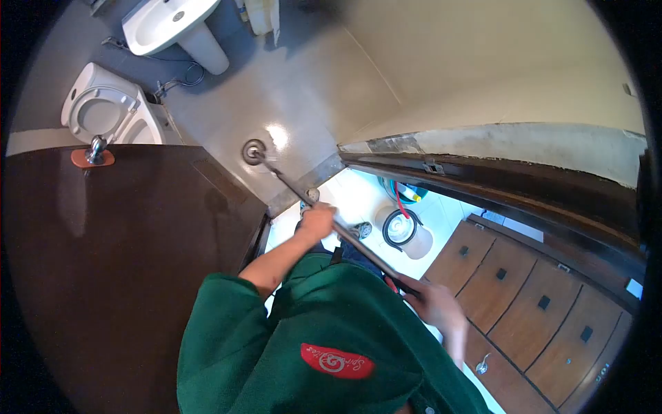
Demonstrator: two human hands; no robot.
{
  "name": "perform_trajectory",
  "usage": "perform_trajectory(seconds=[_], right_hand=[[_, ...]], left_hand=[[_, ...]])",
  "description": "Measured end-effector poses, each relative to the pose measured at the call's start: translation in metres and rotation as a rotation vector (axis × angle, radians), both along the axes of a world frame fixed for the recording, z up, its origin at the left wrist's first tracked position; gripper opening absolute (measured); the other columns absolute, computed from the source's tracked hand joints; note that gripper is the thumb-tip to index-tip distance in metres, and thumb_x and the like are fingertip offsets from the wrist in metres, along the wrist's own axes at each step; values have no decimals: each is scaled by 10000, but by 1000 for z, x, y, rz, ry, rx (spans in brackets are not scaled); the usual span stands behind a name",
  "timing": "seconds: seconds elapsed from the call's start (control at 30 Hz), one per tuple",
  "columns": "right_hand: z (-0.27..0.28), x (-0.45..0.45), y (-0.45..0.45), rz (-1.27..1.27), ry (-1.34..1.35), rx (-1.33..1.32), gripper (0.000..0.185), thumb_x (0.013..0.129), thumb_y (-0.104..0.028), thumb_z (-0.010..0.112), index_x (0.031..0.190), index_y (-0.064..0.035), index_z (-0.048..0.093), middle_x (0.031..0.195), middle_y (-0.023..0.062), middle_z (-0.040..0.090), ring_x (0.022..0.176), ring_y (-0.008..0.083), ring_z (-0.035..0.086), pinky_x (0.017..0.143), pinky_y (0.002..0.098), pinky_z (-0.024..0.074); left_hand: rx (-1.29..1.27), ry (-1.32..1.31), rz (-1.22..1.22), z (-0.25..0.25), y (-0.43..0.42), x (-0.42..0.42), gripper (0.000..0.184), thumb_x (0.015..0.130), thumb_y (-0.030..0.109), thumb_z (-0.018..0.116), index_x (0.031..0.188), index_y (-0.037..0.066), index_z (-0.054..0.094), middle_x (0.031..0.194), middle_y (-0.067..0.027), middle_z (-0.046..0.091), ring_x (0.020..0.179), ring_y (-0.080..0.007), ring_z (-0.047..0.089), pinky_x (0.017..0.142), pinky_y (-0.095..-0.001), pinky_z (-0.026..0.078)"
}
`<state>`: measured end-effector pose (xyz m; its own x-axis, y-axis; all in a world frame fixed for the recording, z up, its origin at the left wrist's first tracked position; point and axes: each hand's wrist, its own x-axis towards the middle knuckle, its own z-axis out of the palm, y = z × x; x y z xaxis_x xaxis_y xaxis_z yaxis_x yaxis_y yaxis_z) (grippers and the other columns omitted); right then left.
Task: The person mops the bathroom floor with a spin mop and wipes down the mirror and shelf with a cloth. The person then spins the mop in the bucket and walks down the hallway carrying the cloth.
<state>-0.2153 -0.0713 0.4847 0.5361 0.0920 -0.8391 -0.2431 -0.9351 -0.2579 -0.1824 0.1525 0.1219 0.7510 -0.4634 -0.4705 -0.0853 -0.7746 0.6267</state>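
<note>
While 1 dark door fills my far left, with 1 metal knob on it, 1 white toilet shows beyond its top edge, and 1 white sink comes next, farther off and to the right. Then, on the shiny grey floor, lies the round head of 1 long pole, near a bright glare. The head is ahead of me and to the left of both my hands; from it the pole's long axis slants back across the doorway towards my right side, so my left hand is the nearer of the 2 to the head. That left hand is closed around the pole partway along, my forearm bare below the green sleeve. Just beside the pole, my 2 shoes show, 1 on each side of it. Right of them on white tile stands 1 bucket with a dark hose-like loop around its top, and beyond it 1 bottle with a yellow cap. My right hand is at the pole's near end; it seems curled round it, though blur leaves me unable to tell how its fingers sit. At the far right come wooden cabinet panels, with 4 dark pulls in a row and 1 silvery knob below.
</note>
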Motion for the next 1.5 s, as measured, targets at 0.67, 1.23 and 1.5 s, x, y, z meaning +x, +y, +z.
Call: perform_trajectory(seconds=[0.67,1.23,1.5], right_hand=[[46,12,-15,-47,-28,-94,435,921,-249,642,1354,-253,595,960,195,707,818,379,687,747,465,536],[132,17,-39,-142,-111,-28,351,843,-165,711,1188,-102,708,901,209,719,754,318,728,669,379,554],[-28,-14,-18,-27,64,35,483,934,-260,625,1408,-265,531,976,186,701,895,370,681,810,442,523]], left_hand=[[-55,-58,-44,45,-31,17,245,776,162,693,1013,105,665,1040,-125,614,1091,-342,582,785,-484,536],[-382,-22,-161,93,-57,12,138,724,128,667,856,93,642,909,-117,665,945,-349,627,765,-483,530],[48,66,-103,-39,5,-13,302,787,285,713,1031,108,701,1073,-189,674,1008,-368,663,823,-483,557]])
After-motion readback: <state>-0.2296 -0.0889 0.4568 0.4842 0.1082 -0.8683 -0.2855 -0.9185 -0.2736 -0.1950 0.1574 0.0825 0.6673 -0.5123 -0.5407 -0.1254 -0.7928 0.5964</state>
